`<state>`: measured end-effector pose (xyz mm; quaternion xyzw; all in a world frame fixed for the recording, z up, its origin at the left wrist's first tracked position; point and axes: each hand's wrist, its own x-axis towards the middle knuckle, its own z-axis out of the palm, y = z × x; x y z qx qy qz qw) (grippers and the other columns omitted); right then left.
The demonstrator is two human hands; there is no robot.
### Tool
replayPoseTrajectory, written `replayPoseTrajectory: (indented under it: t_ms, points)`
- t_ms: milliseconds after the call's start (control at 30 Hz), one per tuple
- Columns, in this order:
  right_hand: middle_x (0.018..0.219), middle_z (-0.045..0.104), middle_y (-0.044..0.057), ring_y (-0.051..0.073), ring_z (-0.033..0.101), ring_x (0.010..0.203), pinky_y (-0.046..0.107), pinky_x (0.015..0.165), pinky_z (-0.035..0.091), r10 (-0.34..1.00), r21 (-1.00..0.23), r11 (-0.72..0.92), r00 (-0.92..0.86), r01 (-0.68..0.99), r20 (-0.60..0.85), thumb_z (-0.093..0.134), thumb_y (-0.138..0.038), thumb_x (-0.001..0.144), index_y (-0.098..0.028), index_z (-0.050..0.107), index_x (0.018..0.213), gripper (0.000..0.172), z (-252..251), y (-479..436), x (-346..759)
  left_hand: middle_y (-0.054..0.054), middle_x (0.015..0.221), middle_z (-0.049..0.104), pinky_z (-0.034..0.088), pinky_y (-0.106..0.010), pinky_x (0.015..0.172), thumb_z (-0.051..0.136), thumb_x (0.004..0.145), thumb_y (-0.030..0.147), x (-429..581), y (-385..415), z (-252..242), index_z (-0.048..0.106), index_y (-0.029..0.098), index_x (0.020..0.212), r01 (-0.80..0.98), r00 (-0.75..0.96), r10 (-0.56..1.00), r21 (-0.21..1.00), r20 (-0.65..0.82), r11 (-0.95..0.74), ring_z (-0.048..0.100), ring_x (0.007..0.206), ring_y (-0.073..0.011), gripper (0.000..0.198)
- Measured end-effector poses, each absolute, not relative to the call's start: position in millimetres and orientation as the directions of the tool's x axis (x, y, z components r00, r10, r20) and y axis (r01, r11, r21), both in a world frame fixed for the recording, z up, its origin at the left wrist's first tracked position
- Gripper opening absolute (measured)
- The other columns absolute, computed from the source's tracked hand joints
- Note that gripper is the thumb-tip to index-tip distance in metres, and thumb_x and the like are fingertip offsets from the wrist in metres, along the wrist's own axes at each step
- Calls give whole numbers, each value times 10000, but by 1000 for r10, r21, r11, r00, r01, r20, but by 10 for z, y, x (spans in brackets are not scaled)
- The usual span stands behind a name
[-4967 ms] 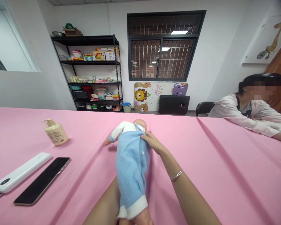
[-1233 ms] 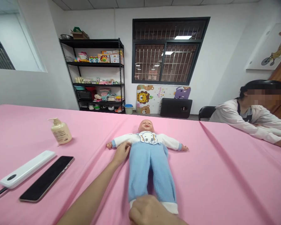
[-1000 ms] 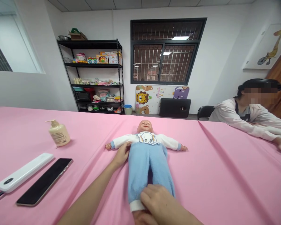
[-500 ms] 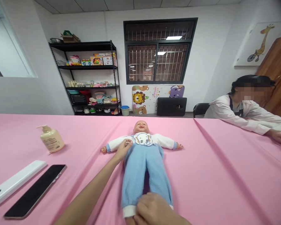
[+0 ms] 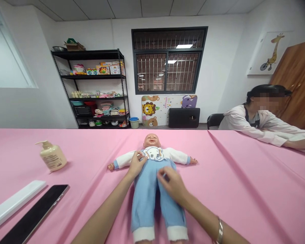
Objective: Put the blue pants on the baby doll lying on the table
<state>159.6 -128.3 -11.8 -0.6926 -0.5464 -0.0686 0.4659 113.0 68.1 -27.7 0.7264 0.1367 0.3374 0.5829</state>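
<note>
A baby doll (image 5: pixel 152 140) lies on its back with its arms spread wide. It wears a white top with an elephant bib (image 5: pixel 154 154) and light blue fleece pants (image 5: pixel 144 200) with white cuffs. My left hand (image 5: pixel 137 164) rests against the doll's side at the top of the pants, its thumb and fingers slightly apart. Over the upper pant leg is my right hand (image 5: pixel 173 183), slightly blurred, with fingers loosely bent and apart; no object shows in it. A bracelet (image 5: pixel 220 230) circles my right wrist.
A pink cloth (image 5: pixel 228 189) covers the table. To the left are a pump bottle (image 5: pixel 53 157), a white elongated device (image 5: pixel 17 205) and a black phone (image 5: pixel 37 213). Another person (image 5: pixel 259 118) sits at the right, arms on the table. A loaded shelf (image 5: pixel 99 76) stands behind.
My right hand has left the cuff at the doll's feet and moved up to the upper pants. Both white cuffs now show. My left hand stays beside the doll's waist.
</note>
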Motion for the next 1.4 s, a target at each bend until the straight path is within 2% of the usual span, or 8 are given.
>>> replayPoseTrajectory:
  t_ms: [100,200,300,433,667,833,1133,1400]
  points:
    - [971,552,103,225,470,954,357,845,368,515,-496,-173,508,851,691,407,-312,869,-136,536,956,234,-202,-1063,2086,27,717,446,395,-233,686,571,733,325,1168,688,-275,317,194,759,-325,684,547,873,483,-364,486,717,-124,286]
    - [963,563,113,245,494,932,377,830,378,615,-605,-241,602,759,510,458,-401,836,-119,541,992,334,-299,-943,2419,15,750,448,400,-252,728,570,738,322,1191,770,-319,333,189,753,-331,671,528,848,520,-415,480,743,-130,273]
    - [841,586,69,199,525,793,317,737,394,741,-775,-177,600,607,300,513,-478,777,-123,569,855,367,-373,-921,2603,12,741,464,389,-249,684,597,711,350,1138,918,-391,381,178,761,-231,691,548,862,472,-451,470,716,-137,281]
    - [759,548,32,159,486,694,276,655,386,662,-851,-118,679,512,317,616,-437,647,-125,547,869,389,-437,-939,2708,16,646,450,347,-242,589,522,764,494,967,1077,-427,442,163,669,-34,817,481,859,318,-510,429,628,-142,353]
    - [983,525,73,209,459,966,350,830,387,653,-633,-82,521,770,550,495,-265,776,-172,520,947,196,-136,-1318,2130,0,711,515,385,-258,641,453,802,547,924,1125,-392,512,157,726,-64,777,528,877,343,-476,470,688,-166,401]
    - [843,518,12,127,487,741,230,645,401,947,-565,40,150,824,286,528,-172,791,-185,487,848,72,24,-1974,1451,4,674,518,349,-258,618,427,844,487,988,1094,-500,478,175,671,24,702,538,741,466,-672,465,641,-161,361]
    - [736,494,50,173,480,653,251,517,370,771,55,-96,40,994,636,323,-219,891,-170,455,802,166,-345,-2351,1186,-15,688,553,332,-276,623,312,899,446,950,1074,-587,499,177,701,170,718,502,579,481,-797,494,647,-175,383]
    - [599,446,-10,143,421,516,255,468,267,844,77,-19,-26,997,536,362,-109,841,-195,370,681,181,-456,-2348,1103,-19,725,567,340,-273,622,298,899,457,950,1083,-608,488,175,706,165,721,507,593,472,-788,511,690,-179,391]
